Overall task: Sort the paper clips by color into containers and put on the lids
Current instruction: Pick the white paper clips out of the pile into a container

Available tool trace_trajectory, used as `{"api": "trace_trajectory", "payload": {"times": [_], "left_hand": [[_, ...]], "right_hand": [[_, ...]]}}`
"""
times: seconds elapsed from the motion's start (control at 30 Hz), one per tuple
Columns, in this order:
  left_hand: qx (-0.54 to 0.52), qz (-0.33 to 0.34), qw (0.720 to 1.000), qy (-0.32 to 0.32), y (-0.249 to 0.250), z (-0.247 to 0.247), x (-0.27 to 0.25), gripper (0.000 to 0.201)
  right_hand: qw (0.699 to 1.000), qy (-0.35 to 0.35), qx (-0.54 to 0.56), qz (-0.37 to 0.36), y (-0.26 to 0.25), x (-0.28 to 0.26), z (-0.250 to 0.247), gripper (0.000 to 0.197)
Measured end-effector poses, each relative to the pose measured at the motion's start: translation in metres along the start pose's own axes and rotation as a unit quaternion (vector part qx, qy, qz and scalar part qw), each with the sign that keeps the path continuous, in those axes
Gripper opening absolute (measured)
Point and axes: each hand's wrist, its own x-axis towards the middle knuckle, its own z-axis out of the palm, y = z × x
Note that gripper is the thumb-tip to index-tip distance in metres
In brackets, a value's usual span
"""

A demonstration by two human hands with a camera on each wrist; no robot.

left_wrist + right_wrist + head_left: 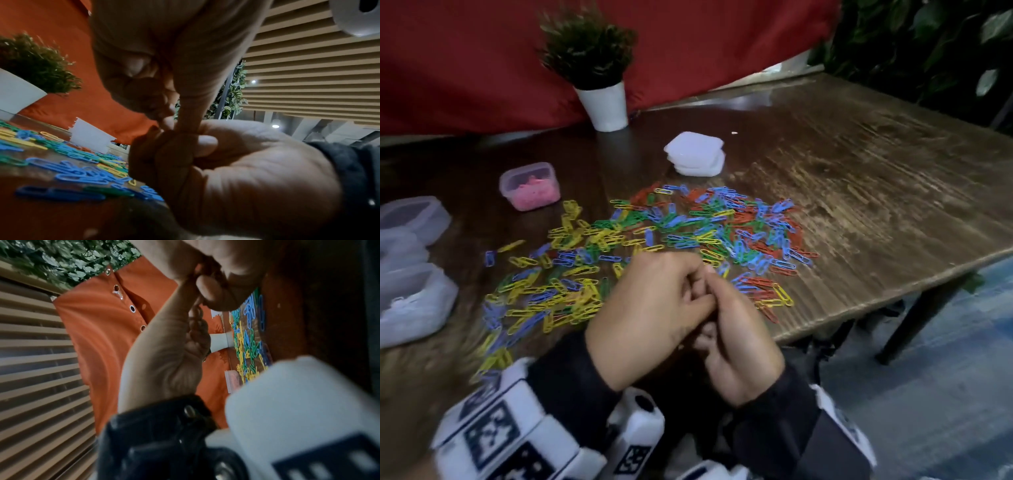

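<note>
A wide pile of loose paper clips [688,233] in red, blue, green and yellow covers the middle of the wooden table [859,178]. A clear container [529,186] at the back left holds pink clips. My left hand [688,287] and right hand [717,296] meet above the pile's near edge, fingers curled into each other. In the right wrist view the left hand [185,337] cups what look like red clips [196,321], and the right hand [203,282] pinches something reddish over it. The hands hide most of what they hold.
A stack of white lids [695,154] lies behind the pile. Several clear containers [410,219] stand at the left edge. A potted plant [602,99] stands at the back against a red cloth. The table's front edge runs just below my hands.
</note>
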Motion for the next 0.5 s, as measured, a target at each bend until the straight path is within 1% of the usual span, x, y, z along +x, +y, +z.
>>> {"api": "trace_trajectory", "payload": {"times": [0.13,0.17,0.2,0.23,0.27,0.3,0.33,0.37,0.4,0.43,0.47,0.5], "left_hand": [[-0.093,-0.01,0.996,0.014,-0.015,-0.01,-0.022,0.015],[-0.109,-0.017,0.994,0.019,-0.024,-0.014,-0.03,0.015],[-0.115,-0.027,0.993,0.022,-0.036,-0.02,-0.041,0.021],[-0.099,-0.042,0.994,0.021,-0.049,-0.026,-0.052,0.033],[-0.06,-0.065,0.996,0.011,-0.064,-0.032,-0.063,0.052],[-0.008,-0.1,0.995,-0.011,-0.079,-0.036,-0.074,0.077],[0.053,-0.149,0.986,-0.044,-0.093,-0.04,-0.085,0.101],[0.118,-0.198,0.969,-0.085,-0.104,-0.042,-0.095,0.115],[0.166,-0.229,0.951,-0.126,-0.111,-0.044,-0.102,0.116],[0.188,-0.239,0.94,-0.155,-0.114,-0.045,-0.107,0.107],[0.192,-0.241,0.935,-0.174,-0.114,-0.045,-0.109,0.097],[0.185,-0.239,0.935,-0.188,-0.113,-0.045,-0.11,0.091]], "right_hand": [[0.996,-0.079,0.003,0.037,-0.004,-0.003,0.008,0.027],[0.995,-0.085,-0.009,0.045,-0.002,-0.002,0.011,0.026],[0.995,-0.086,-0.025,0.053,-0.002,0.0,0.015,0.024],[0.993,-0.087,-0.051,0.059,-0.002,0.003,0.02,0.023],[0.989,-0.098,-0.092,0.065,-0.005,0.007,0.024,0.023],[0.978,-0.122,-0.159,0.063,-0.01,0.011,0.029,0.024],[0.947,-0.153,-0.278,0.044,-0.017,0.015,0.035,0.025],[0.875,-0.187,-0.447,0.004,-0.026,0.019,0.04,0.025],[0.757,-0.212,-0.616,-0.041,-0.036,0.023,0.047,0.023],[0.62,-0.217,-0.749,-0.086,-0.046,0.03,0.052,0.019],[0.495,-0.198,-0.838,-0.116,-0.057,0.038,0.059,0.018],[0.413,-0.165,-0.887,-0.129,-0.067,0.047,0.066,0.02]]}}
